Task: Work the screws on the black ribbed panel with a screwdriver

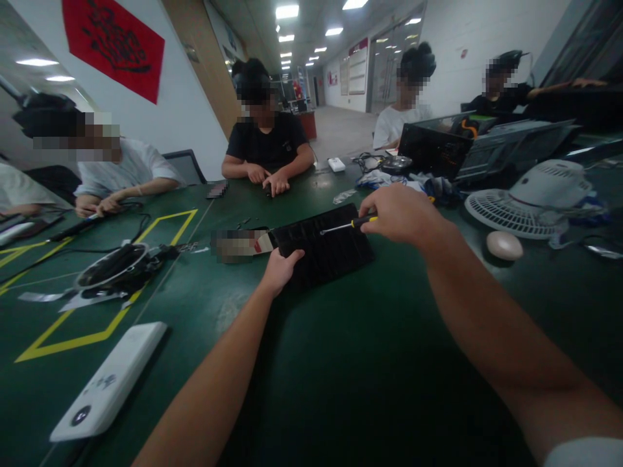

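Note:
A flat black rectangular device (331, 250) lies on the green table (370, 363) in front of me. My left hand (280, 269) grips its near left edge, fingers curled over it. My right hand (402, 213) is closed around a small screwdriver (348, 225) with a yellow and black handle. Its thin metal shaft points left, and the tip rests on the top face of the black device.
A white power bank (109, 383) lies near left, by yellow floor-tape lines and a round black gadget with cables (117, 267). A white fan (530, 198), a pale oval object (505, 245) and open laptops (438, 149) sit to the right. Several other people sit around the table.

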Tool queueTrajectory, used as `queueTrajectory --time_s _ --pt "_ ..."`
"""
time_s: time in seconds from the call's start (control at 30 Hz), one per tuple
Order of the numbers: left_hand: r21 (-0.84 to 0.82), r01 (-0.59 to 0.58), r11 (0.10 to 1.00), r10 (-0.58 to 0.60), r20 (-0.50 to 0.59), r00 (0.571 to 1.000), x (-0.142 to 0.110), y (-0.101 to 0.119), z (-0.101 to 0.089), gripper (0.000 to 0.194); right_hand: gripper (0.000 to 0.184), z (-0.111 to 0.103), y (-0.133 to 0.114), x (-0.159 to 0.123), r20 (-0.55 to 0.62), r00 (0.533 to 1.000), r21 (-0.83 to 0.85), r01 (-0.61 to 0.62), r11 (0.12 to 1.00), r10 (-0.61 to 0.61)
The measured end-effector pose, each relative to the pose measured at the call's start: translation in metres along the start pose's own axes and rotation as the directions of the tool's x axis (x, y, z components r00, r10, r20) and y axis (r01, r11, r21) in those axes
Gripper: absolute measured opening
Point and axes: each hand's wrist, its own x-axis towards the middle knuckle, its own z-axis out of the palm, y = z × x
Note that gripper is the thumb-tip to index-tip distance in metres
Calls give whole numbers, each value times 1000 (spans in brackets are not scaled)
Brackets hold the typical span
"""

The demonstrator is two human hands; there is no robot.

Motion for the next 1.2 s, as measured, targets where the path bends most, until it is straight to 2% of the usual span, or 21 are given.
queueTrajectory --time_s 0.1,0.2,0.3,0.37,0.4,0.47,0.53,0.57,0.63,0.7,0.83,0.97,1.2 --pt "5 -4 1000 4 3 1000 0 0 0 43 19 2 -1 1 52 999 -6 6 1000 -5" --pt "6 -12 1000 12 0 1000 1 -1 1 43 19 1 11 6 111 988 62 100 993 -107" --pt "3 -11 1000 11 11 1000 1 -2 2 41 19 -1 33 14 45 978 220 187 957 -201" --pt "-9 -11 1000 11 25 1000 1 -3 3 40 22 4 46 20 -57 988 348 153 925 -142" --pt "-21 -13 1000 14 35 999 1 -3 3 39 22 10 52 24 -87 994 423 98 901 -68" --pt "-46 -14 999 16 57 998 2 -4 4 37 21 29 60 29 21 992 592 -116 798 128" --pt "-61 -6 998 10 71 997 3 -4 4 36 23 57 65 29 149 940 651 -326 685 306" --pt "-65 0 998 5 76 997 3 -4 4 36 26 72 67 27 160 930 641 -354 681 332" --pt "-68 7 998 -1 80 997 4 -5 4 37 27 101 72 20 149 912 613 -388 688 381" --pt "-69 8 998 -2 80 997 4 -5 3 38 26 127 77 10 81 889 588 -408 698 452" --pt "-87 9 996 -4 57 998 3 -3 4 35 17 157 85 -3 -29 854 587 -406 700 519" --pt "-101 29 995 -23 58 998 3 1 4 34 17 164 88 -8 -71 869 606 -352 714 489" --pt "-61 32 998 -32 -2 999 4 1 3 37 18 160 88 -22 -85 862 654 -331 680 500"
